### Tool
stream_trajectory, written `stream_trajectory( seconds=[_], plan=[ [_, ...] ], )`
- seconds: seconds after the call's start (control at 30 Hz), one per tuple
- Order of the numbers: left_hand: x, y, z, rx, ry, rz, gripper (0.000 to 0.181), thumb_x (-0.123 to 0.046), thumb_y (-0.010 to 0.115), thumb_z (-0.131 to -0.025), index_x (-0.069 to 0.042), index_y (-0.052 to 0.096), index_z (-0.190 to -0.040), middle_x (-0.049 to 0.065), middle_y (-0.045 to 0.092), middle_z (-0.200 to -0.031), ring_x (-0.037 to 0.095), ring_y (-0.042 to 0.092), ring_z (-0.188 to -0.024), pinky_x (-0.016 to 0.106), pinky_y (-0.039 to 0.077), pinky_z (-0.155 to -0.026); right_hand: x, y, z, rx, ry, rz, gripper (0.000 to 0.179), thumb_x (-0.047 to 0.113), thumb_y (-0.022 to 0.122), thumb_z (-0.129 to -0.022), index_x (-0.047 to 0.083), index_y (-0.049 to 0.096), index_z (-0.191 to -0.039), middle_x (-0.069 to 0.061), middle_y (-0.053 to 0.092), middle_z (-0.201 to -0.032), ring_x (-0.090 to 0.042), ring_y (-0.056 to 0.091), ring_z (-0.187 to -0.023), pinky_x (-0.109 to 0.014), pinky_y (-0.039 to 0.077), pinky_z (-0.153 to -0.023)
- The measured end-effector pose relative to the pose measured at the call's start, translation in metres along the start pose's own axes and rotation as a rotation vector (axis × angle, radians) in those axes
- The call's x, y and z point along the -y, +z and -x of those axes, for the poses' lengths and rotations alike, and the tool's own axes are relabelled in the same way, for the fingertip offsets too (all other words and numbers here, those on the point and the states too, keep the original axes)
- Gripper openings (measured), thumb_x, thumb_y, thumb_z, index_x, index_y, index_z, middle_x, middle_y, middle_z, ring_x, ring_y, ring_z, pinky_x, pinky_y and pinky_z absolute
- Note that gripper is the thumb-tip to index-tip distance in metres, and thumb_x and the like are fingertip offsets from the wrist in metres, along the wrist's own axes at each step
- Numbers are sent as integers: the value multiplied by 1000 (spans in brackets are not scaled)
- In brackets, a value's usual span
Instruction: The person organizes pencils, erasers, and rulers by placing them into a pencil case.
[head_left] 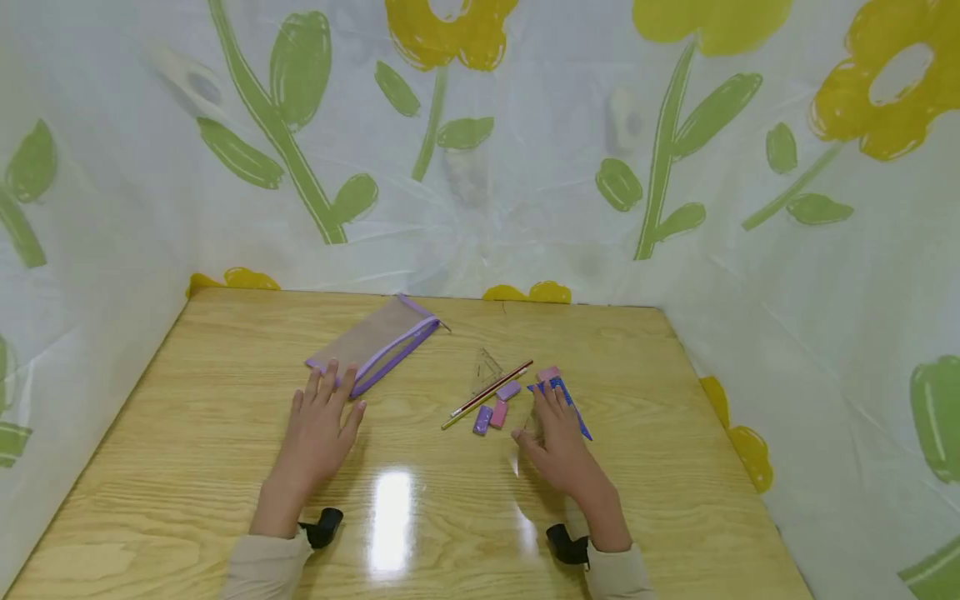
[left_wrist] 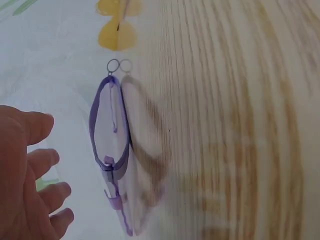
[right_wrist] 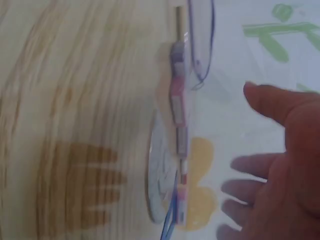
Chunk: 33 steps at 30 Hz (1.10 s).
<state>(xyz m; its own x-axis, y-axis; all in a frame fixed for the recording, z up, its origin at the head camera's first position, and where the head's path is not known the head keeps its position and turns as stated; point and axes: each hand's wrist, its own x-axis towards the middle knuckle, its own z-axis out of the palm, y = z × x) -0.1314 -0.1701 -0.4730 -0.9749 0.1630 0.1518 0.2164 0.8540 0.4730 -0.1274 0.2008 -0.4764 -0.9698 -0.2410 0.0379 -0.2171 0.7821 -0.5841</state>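
Note:
A see-through pencil case (head_left: 375,337) with purple trim lies at the back left, its mouth gaping in the left wrist view. My left hand (head_left: 322,433), fingers spread, is held near its front edge; the left wrist view shows the fingers apart from the case. My right hand (head_left: 558,442) hovers over a blue set square (head_left: 577,412), fingers fairly straight and holding nothing. Partly under that hand lie a pink eraser (head_left: 549,373) and a clear protractor (right_wrist: 159,175). Left of it are two purple erasers, one (head_left: 508,390) behind the other (head_left: 483,419), and another pink eraser (head_left: 498,414).
Two pencils (head_left: 487,396) lie side by side, slanted, left of the erasers. Behind them is a clear set square (head_left: 486,371). The wooden table (head_left: 225,400) is enclosed at the back and sides by flower-printed white sheeting (head_left: 540,192).

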Motion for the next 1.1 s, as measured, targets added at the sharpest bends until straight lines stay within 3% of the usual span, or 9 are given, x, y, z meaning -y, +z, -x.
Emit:
stream_trajectory(
  seconds=[0.13, 0.33, 0.47, 0.57, 0.7, 0.87, 1.1],
  plan=[
    [0, -1, -6, 5, 52, 66, 56, -33, 43, -109, -1, 39, -155, 33, 16, -164, 55, 9, -151, 76, 15, -118, 5, -4, -2, 61, -37, -197, 70, 28, 60, -103, -1, 28, -159, -23, 23, -166, -44, 14, -154, -68, 20, -122],
    [-4, -3, -25, 17, 123, 96, 48, -28, 50, -107, 0, 53, -146, 33, 23, -161, 55, 14, -150, 73, 17, -119, 9, -6, -20, 13, -32, -380, 54, 17, 61, -102, -4, 45, -149, -22, 47, -152, -43, 41, -142, -62, 36, -118],
    [-6, -2, -42, 50, 166, 69, 45, -22, 54, -105, 1, 55, -144, 35, 26, -160, 56, 16, -149, 73, 19, -119, 8, -5, -42, -17, 8, -495, 48, 10, 61, -101, -6, 50, -144, -25, 52, -145, -42, 49, -134, -57, 42, -116],
    [-6, 1, -56, 68, 211, 27, 44, -18, 55, -104, 1, 56, -143, 38, 28, -157, 58, 21, -147, 73, 22, -118, 8, -3, -61, -13, 26, -525, 49, 9, 63, -99, -7, 49, -144, -26, 52, -143, -39, 52, -128, -53, 46, -113],
    [-8, 5, -74, 105, 229, -34, 42, -18, 54, -103, 2, 58, -141, 40, 27, -156, 59, 22, -146, 73, 24, -118, 9, 1, -85, -9, 47, -495, 54, 10, 67, -97, -6, 48, -145, -27, 51, -142, -39, 54, -125, -52, 49, -109],
    [-13, 6, -90, 178, 199, -90, 44, -22, 52, -105, -1, 57, -143, 36, 21, -161, 55, 16, -149, 72, 21, -120, 8, 8, -112, -7, 93, -363, 60, 17, 73, -94, -3, 48, -146, -23, 53, -143, -39, 55, -124, -52, 52, -104],
    [-6, 13, -110, 214, 203, -131, 47, -18, 56, -102, -2, 54, -146, 37, 22, -160, 57, 21, -147, 73, 25, -117, 8, 17, -137, 55, 115, -189, 74, 23, 81, -87, -1, 46, -148, -21, 53, -144, -38, 52, -131, -51, 51, -107]
  ],
)
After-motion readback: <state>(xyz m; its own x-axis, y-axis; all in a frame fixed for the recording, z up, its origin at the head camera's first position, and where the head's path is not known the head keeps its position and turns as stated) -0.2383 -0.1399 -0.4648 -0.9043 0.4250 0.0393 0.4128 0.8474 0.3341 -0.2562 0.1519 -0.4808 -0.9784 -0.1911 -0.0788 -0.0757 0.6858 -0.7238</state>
